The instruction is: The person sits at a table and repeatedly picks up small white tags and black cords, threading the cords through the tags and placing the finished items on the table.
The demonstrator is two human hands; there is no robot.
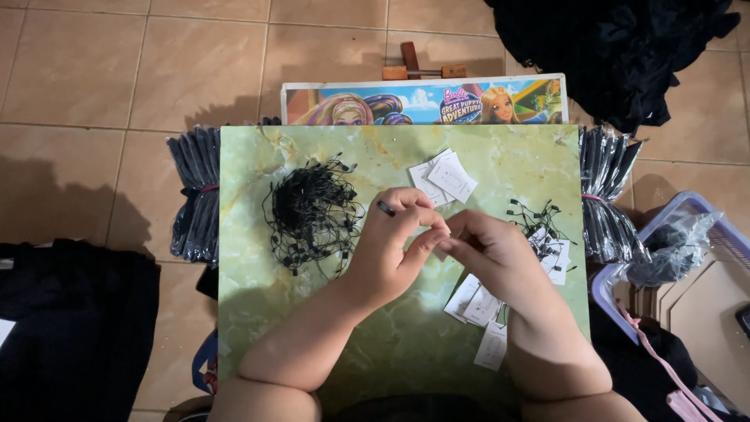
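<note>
Wide green marbled board (406, 344) fills the lap; on it, a black tangle of string loops (312, 209), then small white paper tags (442, 178) scattered about. Left hand (391, 246) pinches one short black string fastener (386, 208); right hand (492, 254) closes fingertips against it, contents hidden. Risk, I'd judge: the fastener slips in this dim light, or loose tags slide off the board

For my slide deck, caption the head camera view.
Both hands, left hand and right hand, meet over a green board between black strings and white tags.
</note>
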